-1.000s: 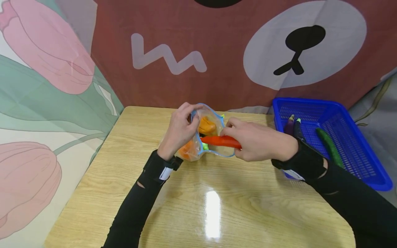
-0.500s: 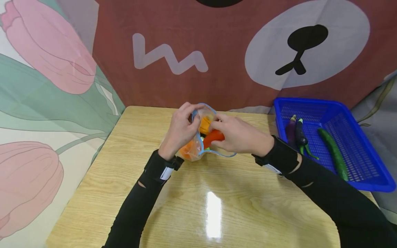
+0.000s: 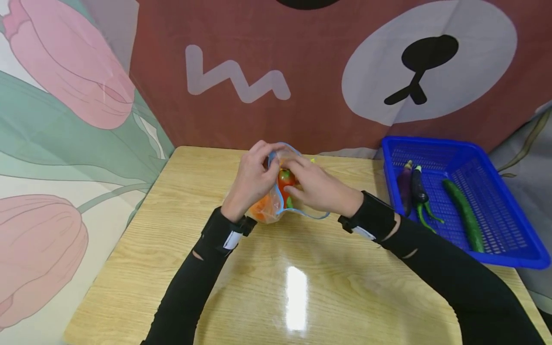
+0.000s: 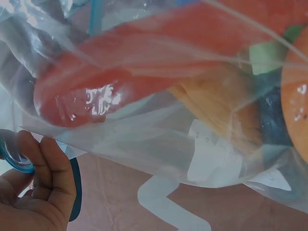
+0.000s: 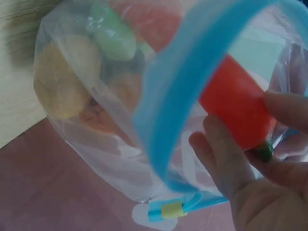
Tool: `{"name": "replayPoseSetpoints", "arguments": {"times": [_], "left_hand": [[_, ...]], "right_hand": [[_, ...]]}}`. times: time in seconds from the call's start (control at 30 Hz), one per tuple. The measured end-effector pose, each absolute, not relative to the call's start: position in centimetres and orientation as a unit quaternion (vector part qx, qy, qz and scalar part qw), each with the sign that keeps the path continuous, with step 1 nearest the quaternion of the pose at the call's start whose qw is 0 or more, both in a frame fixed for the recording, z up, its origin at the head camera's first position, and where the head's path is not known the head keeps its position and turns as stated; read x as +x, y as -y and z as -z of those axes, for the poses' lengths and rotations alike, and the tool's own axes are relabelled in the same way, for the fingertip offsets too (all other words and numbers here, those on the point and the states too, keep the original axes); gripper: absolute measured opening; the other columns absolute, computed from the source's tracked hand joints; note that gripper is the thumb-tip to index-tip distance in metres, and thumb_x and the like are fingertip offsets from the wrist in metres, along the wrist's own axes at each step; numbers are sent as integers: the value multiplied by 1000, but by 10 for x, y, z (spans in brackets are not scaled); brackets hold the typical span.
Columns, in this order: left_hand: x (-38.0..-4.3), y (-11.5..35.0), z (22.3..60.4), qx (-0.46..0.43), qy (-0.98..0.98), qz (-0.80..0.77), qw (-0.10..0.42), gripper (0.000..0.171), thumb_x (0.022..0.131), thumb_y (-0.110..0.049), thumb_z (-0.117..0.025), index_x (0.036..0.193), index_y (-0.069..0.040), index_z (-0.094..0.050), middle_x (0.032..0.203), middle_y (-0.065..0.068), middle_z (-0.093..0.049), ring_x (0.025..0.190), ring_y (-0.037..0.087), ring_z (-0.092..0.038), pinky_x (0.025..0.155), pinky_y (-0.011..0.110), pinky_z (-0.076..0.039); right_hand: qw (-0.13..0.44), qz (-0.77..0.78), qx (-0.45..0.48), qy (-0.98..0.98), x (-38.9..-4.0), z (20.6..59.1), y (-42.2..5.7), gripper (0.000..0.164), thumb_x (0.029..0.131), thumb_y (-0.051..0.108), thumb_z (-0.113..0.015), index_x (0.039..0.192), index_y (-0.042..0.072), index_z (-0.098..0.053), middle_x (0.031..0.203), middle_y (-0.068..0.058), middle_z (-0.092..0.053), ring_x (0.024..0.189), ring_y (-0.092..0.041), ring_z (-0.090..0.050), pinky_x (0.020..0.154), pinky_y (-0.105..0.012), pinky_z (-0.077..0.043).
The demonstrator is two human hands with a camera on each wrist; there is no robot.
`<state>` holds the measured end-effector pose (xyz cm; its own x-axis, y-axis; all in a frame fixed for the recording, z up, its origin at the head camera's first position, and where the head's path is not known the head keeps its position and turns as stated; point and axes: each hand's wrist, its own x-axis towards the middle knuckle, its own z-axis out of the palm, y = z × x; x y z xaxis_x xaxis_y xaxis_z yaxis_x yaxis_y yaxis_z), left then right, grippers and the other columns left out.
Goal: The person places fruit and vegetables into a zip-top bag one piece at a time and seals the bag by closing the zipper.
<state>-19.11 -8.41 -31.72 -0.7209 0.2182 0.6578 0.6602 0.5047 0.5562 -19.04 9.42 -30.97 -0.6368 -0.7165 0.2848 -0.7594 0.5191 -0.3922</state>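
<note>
A clear plastic zip bag (image 5: pixel 180 86) with a blue rim and a yellow slider (image 5: pixel 172 210) is held mouth-open over the table. My left hand (image 3: pixel 254 177) pinches its rim from the left. Inside the mouth, my right hand (image 3: pixel 321 189) has thumb and fingers around the stem end of a red chili pepper (image 3: pixel 285 181). Its long red body slants down into the bag in the left wrist view, seen through the plastic. An orange round item (image 4: pixel 297 91), a yellow-orange piece (image 4: pixel 219 98) and a light green one (image 5: pixel 113 38) lie lower in the bag.
At the right, a blue plastic basket (image 3: pixel 509 201) holds a purple eggplant (image 3: pixel 404 184), a dark eggplant-like vegetable (image 3: pixel 418 186), green chili peppers (image 3: pixel 424 215) and a cucumber (image 3: pixel 463 213). The wooden table (image 3: pixel 276 287) meets a printed cloth (image 3: pixel 241 124) at the back.
My right hand has moved left into the bag's mouth, carrying the red chili pepper deeper inside and tilting its stem end up. My left hand keeps its place on the rim.
</note>
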Motion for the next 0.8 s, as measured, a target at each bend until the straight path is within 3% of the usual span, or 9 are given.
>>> {"name": "replayPoseSetpoints", "arguments": {"times": [0.1,0.17,0.23,0.33,0.4,0.5,0.63,0.8], "left_hand": [[-191,84,318,-262,829,421,259,29,87,1,-51,110,1,-68,78,4,-48,63,14,-43,55,26,-36],[-191,84,318,-259,830,420,258,29,87,0,-51,111,1,-67,78,4,-48,63,14,-42,55,27,-36],[-190,84,317,-259,831,420,257,29,88,0,-50,111,1,-67,77,4,-47,63,14,-41,55,27,-35],[-189,84,316,-261,830,421,256,29,88,0,-50,111,0,-67,78,3,-47,62,13,-40,54,27,-35],[-189,83,316,-263,829,421,257,29,89,0,-50,112,1,-67,78,3,-48,62,13,-40,54,27,-35],[-190,83,316,-264,827,423,261,29,88,0,-51,112,1,-67,78,4,-48,63,13,-42,55,26,-36],[-191,83,315,-263,823,426,267,28,88,1,-52,111,1,-68,78,4,-49,63,13,-43,56,26,-37],[-194,84,314,-265,821,432,264,28,88,1,-52,111,2,-67,79,5,-49,64,13,-44,56,26,-38]], "right_hand": [[114,-221,433,866,-189,313,-91,54,85,10,-70,131,-2,-46,123,-17,-46,81,-23,-53,66,-29,-49],[164,-205,432,863,-189,315,-90,52,82,9,-73,127,-2,-48,108,-16,-47,73,-22,-50,60,-27,-46],[199,-193,432,858,-190,315,-88,45,80,8,-75,118,-4,-53,95,-14,-45,69,-21,-47,57,-26,-44],[211,-180,437,856,-193,318,-87,30,82,5,-72,106,-5,-57,91,-14,-47,71,-22,-48,59,-27,-44],[200,-172,448,854,-195,320,-86,23,85,3,-68,106,-5,-59,97,-15,-51,78,-23,-51,63,-28,-46],[174,-152,467,854,-198,323,-85,29,89,3,-62,117,-7,-58,119,-20,-51,102,-27,-53,77,-30,-50],[157,-107,484,854,-198,325,-85,44,90,5,-61,131,-7,-49,137,-27,-39,128,-37,-38,91,-37,-46],[155,-94,483,856,-192,323,-86,47,90,6,-60,133,-8,-47,143,-29,-31,135,-40,-27,87,-38,-49]]}}
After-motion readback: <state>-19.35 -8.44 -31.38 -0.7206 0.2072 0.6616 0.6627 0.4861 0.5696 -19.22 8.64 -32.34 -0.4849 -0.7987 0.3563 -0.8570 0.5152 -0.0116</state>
